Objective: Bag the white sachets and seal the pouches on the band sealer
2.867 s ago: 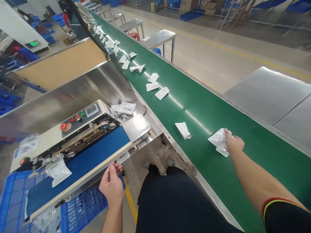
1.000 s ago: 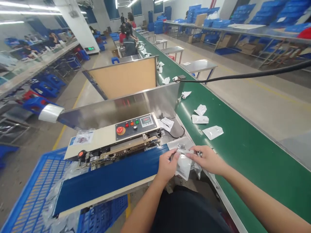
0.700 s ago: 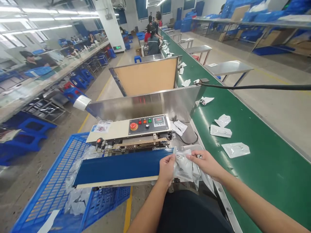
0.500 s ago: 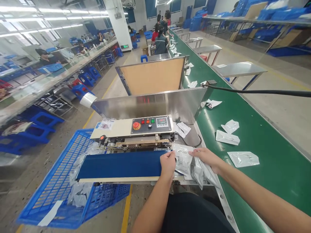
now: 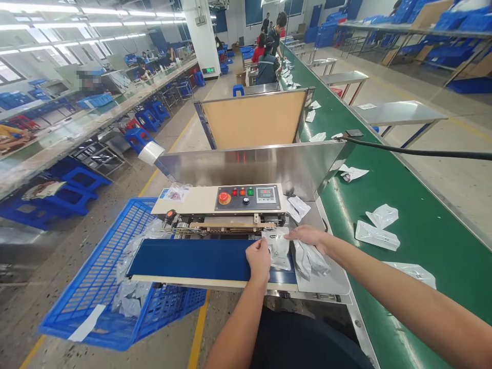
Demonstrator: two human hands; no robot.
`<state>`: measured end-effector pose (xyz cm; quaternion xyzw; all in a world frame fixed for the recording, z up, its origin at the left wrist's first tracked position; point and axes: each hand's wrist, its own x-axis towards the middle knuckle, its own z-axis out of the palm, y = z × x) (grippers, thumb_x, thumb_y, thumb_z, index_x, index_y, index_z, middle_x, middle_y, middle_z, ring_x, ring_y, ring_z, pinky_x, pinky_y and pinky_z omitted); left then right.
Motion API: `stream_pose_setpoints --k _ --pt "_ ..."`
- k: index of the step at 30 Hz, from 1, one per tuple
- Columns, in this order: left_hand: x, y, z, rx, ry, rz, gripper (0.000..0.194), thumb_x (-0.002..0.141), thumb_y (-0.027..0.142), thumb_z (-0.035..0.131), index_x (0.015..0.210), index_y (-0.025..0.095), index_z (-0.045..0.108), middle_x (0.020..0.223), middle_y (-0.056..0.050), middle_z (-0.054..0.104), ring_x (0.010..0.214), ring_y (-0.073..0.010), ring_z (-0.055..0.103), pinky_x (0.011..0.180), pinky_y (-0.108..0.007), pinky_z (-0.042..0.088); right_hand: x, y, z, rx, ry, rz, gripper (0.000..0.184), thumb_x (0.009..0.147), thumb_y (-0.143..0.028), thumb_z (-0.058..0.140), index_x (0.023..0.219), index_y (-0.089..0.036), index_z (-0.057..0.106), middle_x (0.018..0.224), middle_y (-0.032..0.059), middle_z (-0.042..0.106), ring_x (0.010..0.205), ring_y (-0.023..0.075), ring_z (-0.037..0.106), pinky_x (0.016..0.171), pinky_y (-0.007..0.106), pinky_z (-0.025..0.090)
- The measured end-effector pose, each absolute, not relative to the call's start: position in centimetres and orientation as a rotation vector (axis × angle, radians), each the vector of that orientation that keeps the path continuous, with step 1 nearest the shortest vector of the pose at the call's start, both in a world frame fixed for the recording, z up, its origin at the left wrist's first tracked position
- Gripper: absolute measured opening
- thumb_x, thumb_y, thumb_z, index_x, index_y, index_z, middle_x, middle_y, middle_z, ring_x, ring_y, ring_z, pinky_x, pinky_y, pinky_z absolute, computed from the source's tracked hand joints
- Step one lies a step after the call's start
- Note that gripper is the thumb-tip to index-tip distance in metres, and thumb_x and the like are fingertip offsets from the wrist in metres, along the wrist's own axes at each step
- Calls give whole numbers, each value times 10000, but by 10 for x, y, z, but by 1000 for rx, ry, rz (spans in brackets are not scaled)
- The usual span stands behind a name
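View: head camera, looking forward and down at both hands.

Left hand (image 5: 259,259): Held at the near left edge of the foil pouch (image 5: 279,251), fingers drawn in a narrow grip on the pouch.

Right hand (image 5: 309,236): Reached in from the right, fingers (image 5: 295,233) extended and laid on the pouch's upper edge. Whether they gripped or only pressed could not be determined.

Pouch position: Lay flat on the right end of the blue sealer belt (image 5: 192,262), between the hands and touching both.

Adjacent items: A bunch of clear-and-foil pouches (image 5: 310,259) lay just right of the hands on a stainless plate (image 5: 330,282). Two white slips (image 5: 299,208) lay at the far side of the plate.

Machine: The band sealer's control panel (image 5: 246,199) stood directly beyond the belt, with a stainless shield (image 5: 249,166) behind it.

Left side: A blue plastic crate (image 5: 92,256) held loose clear bags (image 5: 130,300).

Right side: Further pouches (image 5: 376,234) lay on the green conveyor belt (image 5: 346,205).

Far end: A co-worker (image 5: 268,69) stood at the conveyor.
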<state>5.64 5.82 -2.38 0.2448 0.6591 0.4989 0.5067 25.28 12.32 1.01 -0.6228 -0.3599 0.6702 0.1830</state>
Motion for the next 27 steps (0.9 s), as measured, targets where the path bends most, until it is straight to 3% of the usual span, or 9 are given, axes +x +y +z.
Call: stream_pose_setpoints --k 4,7,9,11,13,15,19,23,27 --pt "22 59 -26 584 1602 1248 512 786 639 834 680 147 737 601 -7 585 598 -151 526 564 -259 430 246 116 20 -1719 -931 2053 408 659 -527 979 789 -219 745 828 83 812 769 270 767 610 328 620" --pt "-6 48 -20 594 1675 1318 553 828 656 796 959 120 836 955 -143 788 876 -266 718 773 -340 570 252 100 32 -1736 -959 1850 457 726 -589 938 930 -206 795 924 113 828 852 264 773 654 306 616" --pt "-15 33 -12 712 1779 1453 592 866 644 781 1184 147 822 1277 -197 763 1174 -331 705 989 -401 562 254 86 41 -1747 -979 1698 525 745 -642 914 1005 -197 815 992 129 833 899 268 774 686 302 613" --pt "-12 18 -2 880 1756 1514 620 902 638 766 1331 191 773 1445 -196 691 1341 -334 632 1121 -421 500 250 72 51 -1713 -1002 1629 597 730 -687 907 1052 -190 830 1024 137 835 929 282 775 721 314 616" --pt "3 8 6 947 1525 1362 640 896 661 777 1331 191 767 1356 -195 729 1254 -316 676 1075 -415 526 238 61 61 -1630 -1039 1632 658 688 -713 922 1068 -181 845 1049 146 836 973 302 775 773 336 621" --pt "23 6 10 904 1214 1062 656 861 714 795 1184 143 806 1079 -162 785 972 -263 722 881 -363 567 225 55 69 -1543 -1061 1638 689 643 -715 947 1060 -173 858 1081 154 835 1030 318 771 840 356 622" --pt "51 15 11 767 1004 788 766 807 854 738 792 89 766 648 -30 625 594 -117 475 593 -250 385 220 54 72 -1514 -938 1556 737 613 -695 969 1119 -171 856 977 133 839 916 302 776 810 384 624" --pt "52 24 13 782 1109 966 762 751 843 795 885 93 799 738 -56 689 657 -145 539 634 -261 427 240 42 61 -1637 -825 1328 717 676 -701 919 1148 -167 839 888 108 825 783 271 758 715 362 601" --pt "53 26 13 1000 1128 1059 656 816 717 821 1061 108 834 908 -100 768 765 -191 617 698 -278 489 248 20 52 -1701 -1165 1271 538 760 -703 837 938 -196 845 622 18 692 536 183 596 575 309 482"
